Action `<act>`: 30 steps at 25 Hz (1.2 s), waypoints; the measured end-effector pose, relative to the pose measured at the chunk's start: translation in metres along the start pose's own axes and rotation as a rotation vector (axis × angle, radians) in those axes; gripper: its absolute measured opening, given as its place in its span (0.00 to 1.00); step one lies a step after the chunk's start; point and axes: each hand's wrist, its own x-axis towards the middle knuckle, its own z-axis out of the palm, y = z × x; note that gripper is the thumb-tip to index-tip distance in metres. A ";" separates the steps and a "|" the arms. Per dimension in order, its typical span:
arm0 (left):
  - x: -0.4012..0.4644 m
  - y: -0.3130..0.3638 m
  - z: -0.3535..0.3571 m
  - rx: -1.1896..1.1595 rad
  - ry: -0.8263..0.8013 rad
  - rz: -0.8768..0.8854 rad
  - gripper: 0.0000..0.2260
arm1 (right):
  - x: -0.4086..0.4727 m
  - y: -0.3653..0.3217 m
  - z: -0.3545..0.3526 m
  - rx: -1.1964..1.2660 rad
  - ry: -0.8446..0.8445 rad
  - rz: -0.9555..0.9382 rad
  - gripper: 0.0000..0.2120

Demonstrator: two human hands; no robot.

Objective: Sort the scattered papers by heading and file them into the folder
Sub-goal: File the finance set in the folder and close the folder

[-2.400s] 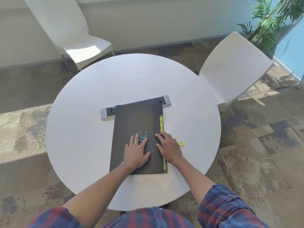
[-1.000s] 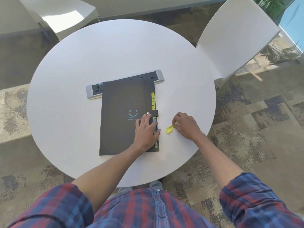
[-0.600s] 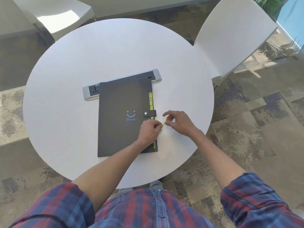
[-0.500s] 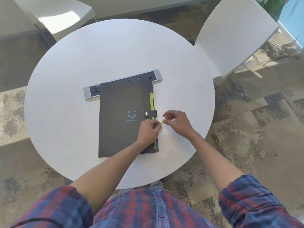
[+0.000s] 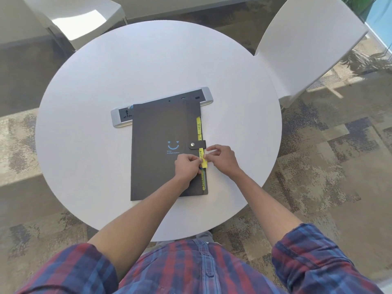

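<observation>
Both bare forearms reaching in from plaid rolled sleeves [image 5: 314, 251], meeting over the right edge of the dark grey card folder [image 5: 161, 149] on the round white table [image 5: 148, 66]. Left hand [image 5: 187, 166] resting knuckles-up on the folder's cover, fingers curled, thumb and forefinger pinching the small yellow paper strip [image 5: 205, 162]. Right hand [image 5: 222, 159] just beside it over the bare tabletop, forefinger and thumb closed on the same strip from the other side, remaining fingers loosely bent; exact fingertip contact hard to make out at this size.

Folder lying flat and closed, snap strap [image 5: 197, 144] fastened across its right edge, long axis running away from the body, blue smiley print upright to the wearer. Far end overlapping the grey and silver power strip [image 5: 204, 94] set crosswise on the table. Yellow index tabs [image 5: 199, 125] protruding along the right edge. Strip held roughly parallel to that edge, just below the strap.

Wide bare tabletop to the left, right and beyond. White moulded chairs [image 5: 307, 43] standing at the far corners, patterned carpet [image 5: 331, 166] all round.
</observation>
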 end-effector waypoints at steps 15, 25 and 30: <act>0.005 -0.008 -0.002 0.229 0.027 0.089 0.05 | -0.009 0.004 0.017 0.036 0.063 0.017 0.03; -0.004 -0.009 -0.008 0.688 0.120 0.293 0.07 | -0.006 0.003 0.020 -0.123 0.121 0.022 0.05; -0.003 -0.011 -0.006 0.665 0.097 0.291 0.09 | -0.008 -0.001 0.027 -0.203 0.167 -0.019 0.05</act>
